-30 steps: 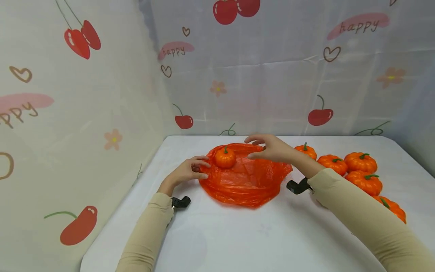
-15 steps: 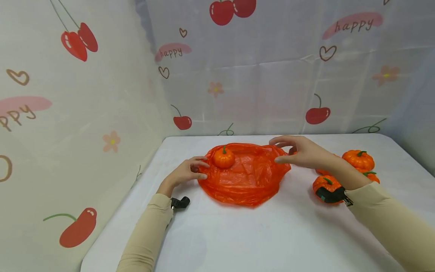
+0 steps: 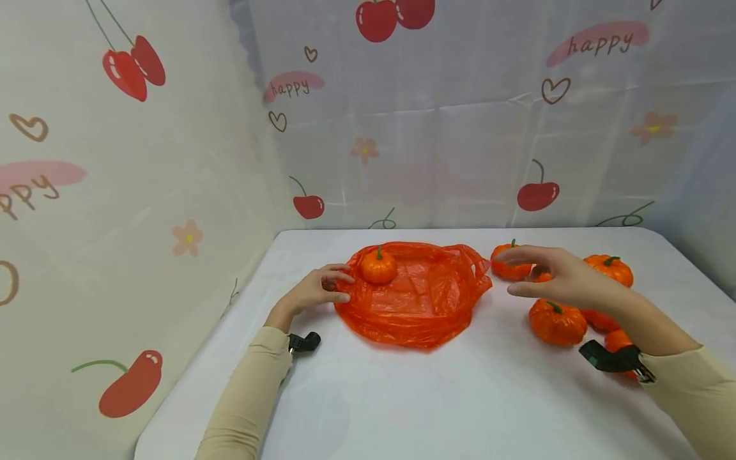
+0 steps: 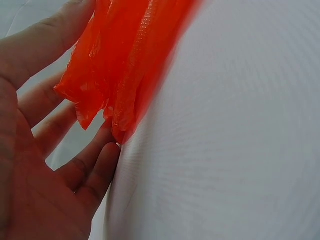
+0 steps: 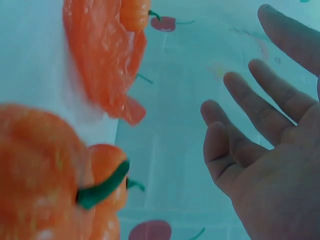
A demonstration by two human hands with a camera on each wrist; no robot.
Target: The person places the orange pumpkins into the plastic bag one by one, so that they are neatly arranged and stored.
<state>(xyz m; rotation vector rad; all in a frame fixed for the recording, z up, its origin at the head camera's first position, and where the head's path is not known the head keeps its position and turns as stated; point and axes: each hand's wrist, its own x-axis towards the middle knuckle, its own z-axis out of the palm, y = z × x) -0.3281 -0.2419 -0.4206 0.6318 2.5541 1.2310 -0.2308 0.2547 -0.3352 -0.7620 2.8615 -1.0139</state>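
A thin red plastic bag [image 3: 414,319] lies spread with its mouth open, and a small orange pumpkin [image 3: 378,267] with a green stem sits in its left part. My left hand [image 3: 310,292] is at the bag's left edge, thumb and fingers apart. In the left wrist view, relaxed fingers [image 4: 95,170] lie at the hanging red plastic. My right hand [image 3: 566,278] hovers over the pumpkins on the right, fingers loosely extended and holding nothing. Below it sits an orange pumpkin [image 3: 558,322]; another pumpkin [image 3: 508,263] is just beyond its fingertips.
More pumpkins, among them one at the back right [image 3: 612,268], are partly hidden by the right hand and forearm. The white table [image 3: 368,402] ends at a printed curtain [image 3: 437,166] behind and to the left. A small black camera [image 3: 612,358] is on the right wrist.
My right hand has moved from over the bag rightward and toward me, to above the pumpkins. The left hand, bag and pumpkin in the bag stay put.
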